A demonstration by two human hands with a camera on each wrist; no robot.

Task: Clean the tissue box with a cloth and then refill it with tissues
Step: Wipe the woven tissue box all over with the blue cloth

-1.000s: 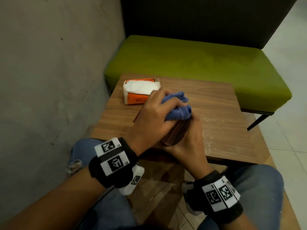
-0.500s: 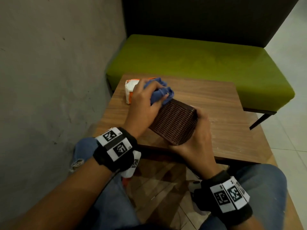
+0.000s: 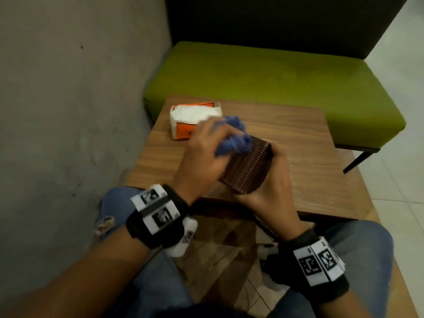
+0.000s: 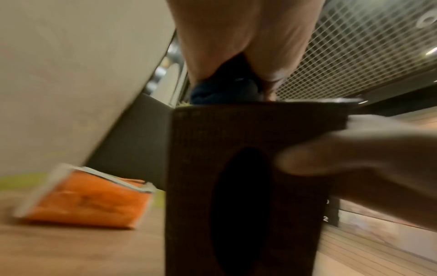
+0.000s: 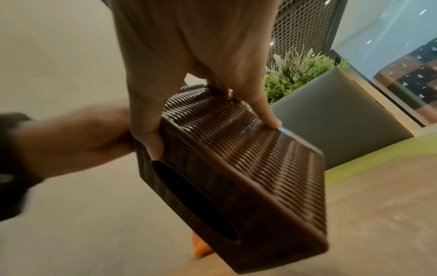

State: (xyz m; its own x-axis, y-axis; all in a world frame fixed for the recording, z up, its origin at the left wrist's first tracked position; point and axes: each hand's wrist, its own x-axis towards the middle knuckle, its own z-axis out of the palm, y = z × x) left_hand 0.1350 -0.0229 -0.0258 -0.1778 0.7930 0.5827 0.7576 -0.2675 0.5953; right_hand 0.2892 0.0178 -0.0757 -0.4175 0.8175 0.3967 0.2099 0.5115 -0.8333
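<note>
A brown woven tissue box (image 3: 249, 171) is held tilted over the near edge of the wooden table (image 3: 298, 143). My right hand (image 3: 267, 191) grips it from the right and underneath. In the right wrist view the box (image 5: 248, 158) shows its dark oval opening, with my right thumb and fingers (image 5: 264, 112) curled round its edges. My left hand (image 3: 206, 152) clutches a bunched blue cloth (image 3: 234, 140) and presses it on the box's far top corner. In the left wrist view the cloth (image 4: 224, 91) looks dark between my fingers above the box (image 4: 248, 177).
An orange pack of white tissues (image 3: 195, 122) lies open at the table's far left corner, also blurred as the orange pack (image 4: 87, 201) in the left wrist view. A green bench (image 3: 275, 83) stands behind the table, a grey wall (image 3: 68, 111) on the left. My knees are under the table's near edge.
My left hand with the cloth swept from the box's near end to its far left end, then came back to the far top corner. The right hand kept hold of the box.
</note>
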